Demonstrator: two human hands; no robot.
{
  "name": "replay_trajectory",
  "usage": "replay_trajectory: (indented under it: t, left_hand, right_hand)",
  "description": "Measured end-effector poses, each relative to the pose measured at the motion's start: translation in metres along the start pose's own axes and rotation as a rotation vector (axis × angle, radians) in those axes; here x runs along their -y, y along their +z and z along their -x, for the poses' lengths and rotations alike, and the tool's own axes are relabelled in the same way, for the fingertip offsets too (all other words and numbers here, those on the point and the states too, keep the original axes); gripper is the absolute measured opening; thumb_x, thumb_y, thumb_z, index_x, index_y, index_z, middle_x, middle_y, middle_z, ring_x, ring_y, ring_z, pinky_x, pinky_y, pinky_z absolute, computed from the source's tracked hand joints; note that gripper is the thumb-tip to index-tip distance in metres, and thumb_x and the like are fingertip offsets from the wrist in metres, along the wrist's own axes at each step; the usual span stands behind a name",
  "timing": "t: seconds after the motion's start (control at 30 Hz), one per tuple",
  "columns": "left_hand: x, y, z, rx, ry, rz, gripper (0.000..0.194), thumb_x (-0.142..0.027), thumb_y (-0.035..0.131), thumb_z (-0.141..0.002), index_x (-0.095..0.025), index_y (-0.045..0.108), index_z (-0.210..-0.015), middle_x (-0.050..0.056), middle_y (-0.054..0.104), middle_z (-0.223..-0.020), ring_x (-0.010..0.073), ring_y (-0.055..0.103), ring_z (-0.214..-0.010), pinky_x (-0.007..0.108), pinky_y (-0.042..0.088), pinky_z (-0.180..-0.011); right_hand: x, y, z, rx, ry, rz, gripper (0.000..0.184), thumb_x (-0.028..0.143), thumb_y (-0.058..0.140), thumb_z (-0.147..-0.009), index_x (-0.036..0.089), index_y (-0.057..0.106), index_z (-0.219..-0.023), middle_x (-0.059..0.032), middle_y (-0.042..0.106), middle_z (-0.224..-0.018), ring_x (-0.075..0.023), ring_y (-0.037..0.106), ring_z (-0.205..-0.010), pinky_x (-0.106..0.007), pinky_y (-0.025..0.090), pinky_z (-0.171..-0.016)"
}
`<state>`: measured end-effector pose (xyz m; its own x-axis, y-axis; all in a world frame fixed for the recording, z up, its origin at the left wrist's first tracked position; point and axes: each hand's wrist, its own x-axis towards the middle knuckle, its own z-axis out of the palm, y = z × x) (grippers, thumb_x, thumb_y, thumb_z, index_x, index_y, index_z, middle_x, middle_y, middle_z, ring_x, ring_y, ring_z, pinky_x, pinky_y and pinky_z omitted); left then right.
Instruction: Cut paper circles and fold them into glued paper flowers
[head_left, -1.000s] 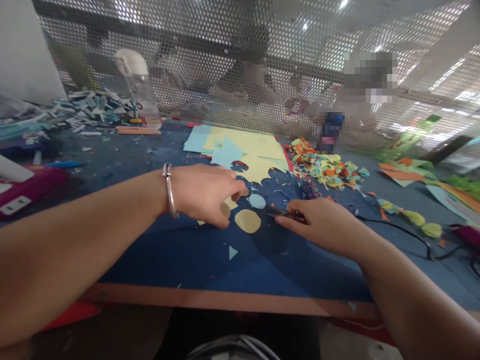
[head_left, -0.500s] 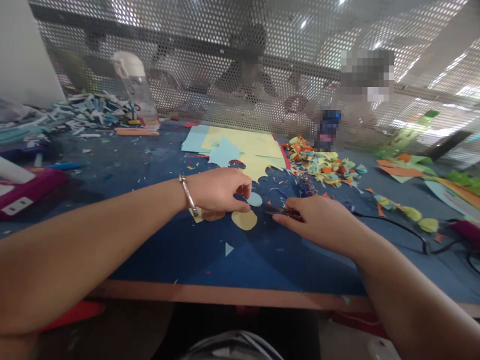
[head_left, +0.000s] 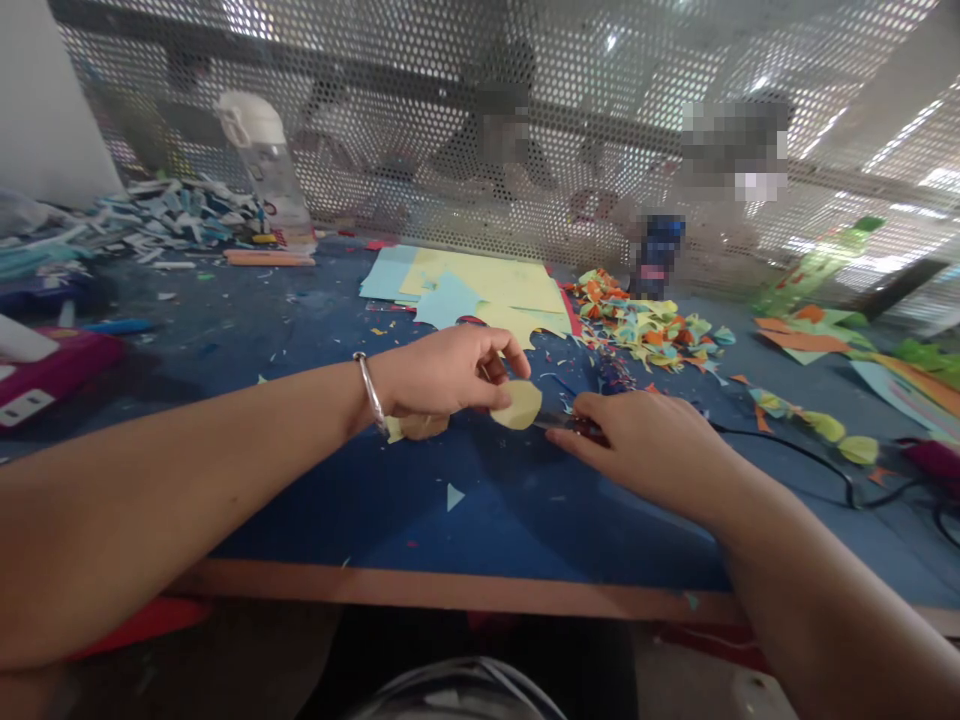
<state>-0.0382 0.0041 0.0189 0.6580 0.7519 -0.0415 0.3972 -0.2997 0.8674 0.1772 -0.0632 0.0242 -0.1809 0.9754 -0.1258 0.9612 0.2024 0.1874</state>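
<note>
My left hand (head_left: 469,370) pinches the left edge of a yellow paper circle (head_left: 517,405) between thumb and fingers, raised a little off the blue mat. Just right of it, my right hand (head_left: 622,430) is closed around a pair of small dark scissors (head_left: 556,418). Their tips point left and meet or lie close to the circle's edge; I cannot tell if they touch. Beneath my left wrist lie a brownish paper piece (head_left: 424,426) and a bit of yellow paper. The light blue circle is out of sight. A pale blue triangle scrap (head_left: 454,497) lies nearer me.
Yellow and blue paper sheets (head_left: 480,275) with scalloped cuts lie ahead. Right of them is a heap of folded paper pieces (head_left: 652,330). A bottle (head_left: 274,180) and a strip pile (head_left: 180,215) stand back left. A black cable (head_left: 795,445) runs at right, a magenta power strip (head_left: 67,370) at left.
My left hand has moved right, taken hold of the yellow circle from the mat and brought it up to the scissors. The blue circle has gone from view. My right hand has hardly moved.
</note>
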Motion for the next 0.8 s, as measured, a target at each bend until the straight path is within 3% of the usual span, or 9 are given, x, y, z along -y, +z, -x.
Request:
replay_trajectory:
  t: [0.1,0.17,0.27,0.33,0.4,0.57,0.8]
  left_hand:
    - [0.005,0.006,-0.004,-0.067,-0.073,0.339,0.017,-0.008,0.069,-0.076,-0.015,0.065,-0.092,0.001,0.066,-0.076,0.0127,0.064,-0.068,0.025,0.054,-0.065]
    - [0.005,0.010,-0.006,-0.111,-0.116,0.461,0.012,-0.006,0.068,-0.077,-0.013,0.066,-0.087,0.003,0.069,-0.078,0.0119,0.066,-0.069,0.023,0.055,-0.064]
    - [0.002,0.015,-0.006,-0.146,-0.198,0.588,0.011,-0.003,0.067,-0.079,-0.011,0.069,-0.086,0.005,0.072,-0.081,0.0105,0.068,-0.069,0.020,0.056,-0.065]
    - [0.000,0.017,-0.006,-0.145,-0.236,0.664,0.011,-0.002,0.066,-0.080,-0.010,0.070,-0.086,0.006,0.074,-0.085,0.0100,0.069,-0.070,0.019,0.056,-0.066]
    - [0.000,0.019,-0.006,-0.119,-0.234,0.730,0.011,-0.003,0.068,-0.080,-0.011,0.072,-0.086,0.006,0.074,-0.086,0.0097,0.069,-0.071,0.020,0.057,-0.069]
    - [0.000,0.021,-0.003,-0.037,-0.217,0.748,0.007,-0.006,0.069,-0.081,-0.011,0.074,-0.082,0.004,0.073,-0.078,0.0104,0.070,-0.070,0.021,0.056,-0.071]
    - [-0.009,0.027,0.002,-0.055,-0.156,0.631,0.012,-0.011,0.060,-0.090,-0.012,0.069,-0.082,0.006,0.075,-0.084,0.0123,0.071,-0.077,0.025,0.055,-0.076]
  right_hand:
    - [0.000,-0.001,0.001,-0.024,0.004,0.055,0.044,0.061,0.046,-0.096,0.022,0.063,-0.083,-0.0063,0.075,-0.079,-0.0283,0.070,-0.074,-0.031,0.021,-0.052]
    - [-0.001,0.001,0.002,-0.110,-0.007,0.073,0.045,0.063,0.049,-0.094,0.022,0.064,-0.084,-0.0061,0.075,-0.080,-0.0282,0.070,-0.071,-0.031,0.022,-0.052]
    - [-0.004,0.005,0.003,-0.393,-0.079,-0.001,0.038,0.059,0.059,-0.091,0.022,0.066,-0.098,-0.0042,0.075,-0.084,-0.0262,0.070,-0.073,-0.032,0.030,-0.053]
    - [-0.005,0.009,0.004,-0.582,-0.205,-0.073,0.034,0.051,0.063,-0.092,0.021,0.066,-0.109,-0.0042,0.075,-0.090,-0.0239,0.071,-0.078,-0.032,0.038,-0.058]
    - [-0.005,0.011,0.004,-0.676,-0.334,-0.111,0.027,0.042,0.060,-0.096,0.021,0.067,-0.111,-0.0056,0.074,-0.093,-0.0213,0.070,-0.081,-0.031,0.043,-0.063]
    - [-0.004,0.013,0.001,-0.668,-0.484,-0.178,0.022,0.027,0.050,-0.101,0.020,0.069,-0.093,-0.0062,0.072,-0.085,-0.0173,0.067,-0.079,-0.028,0.046,-0.068]
    - [-0.005,0.010,0.000,-0.596,-0.474,-0.344,0.021,0.021,0.053,-0.097,0.015,0.070,-0.088,-0.0050,0.065,-0.078,-0.0153,0.060,-0.069,-0.028,0.045,-0.064]
